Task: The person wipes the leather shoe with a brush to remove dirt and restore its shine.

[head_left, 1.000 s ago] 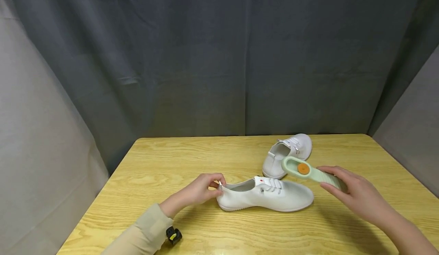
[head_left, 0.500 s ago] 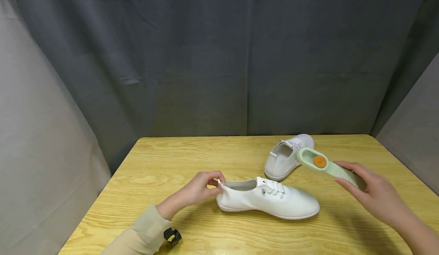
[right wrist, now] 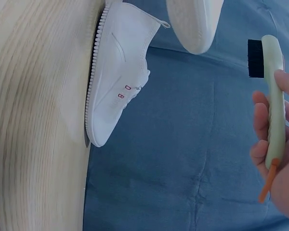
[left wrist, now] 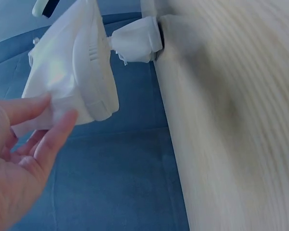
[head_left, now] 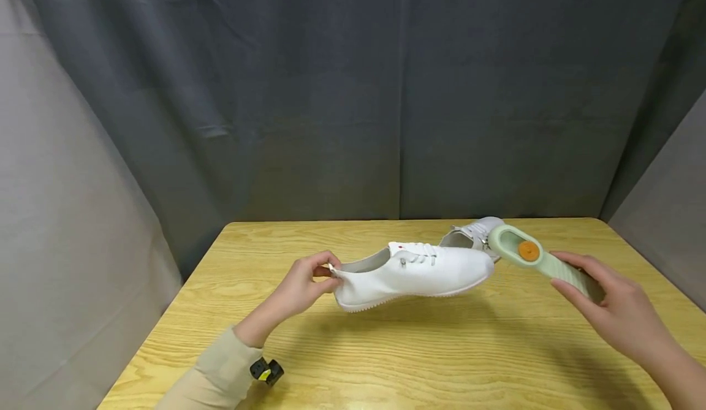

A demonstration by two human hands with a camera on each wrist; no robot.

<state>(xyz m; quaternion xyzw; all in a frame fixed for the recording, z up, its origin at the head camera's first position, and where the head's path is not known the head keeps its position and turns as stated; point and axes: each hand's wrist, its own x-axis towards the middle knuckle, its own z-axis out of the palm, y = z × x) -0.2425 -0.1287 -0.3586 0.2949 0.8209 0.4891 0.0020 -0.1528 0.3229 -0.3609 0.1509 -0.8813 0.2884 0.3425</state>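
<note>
My left hand [head_left: 306,281] pinches the heel of a white shoe [head_left: 413,275], thumb outside. The shoe hangs above the table with its toe to the right, its shadow below it. In the left wrist view the fingertips [left wrist: 62,127] press the shoe's heel [left wrist: 94,96]. My right hand [head_left: 612,299] grips the handle of a pale green brush [head_left: 557,269] with an orange round part. Black bristles [right wrist: 255,58] show on the brush head in the right wrist view. The brush is in the air near the shoe's toe; whether they touch I cannot tell.
A second white shoe [head_left: 466,235] stands on the wooden table [head_left: 309,367] behind the held one, which partly hides it. A grey curtain [head_left: 353,91] hangs behind the table, and pale cloth [head_left: 72,214] hangs at the left. A black wrist device [head_left: 267,371] sits at the left cuff.
My left hand has lifted the shoe off the table, up and slightly left, and it now covers part of the second shoe. My right hand has moved right with the brush.
</note>
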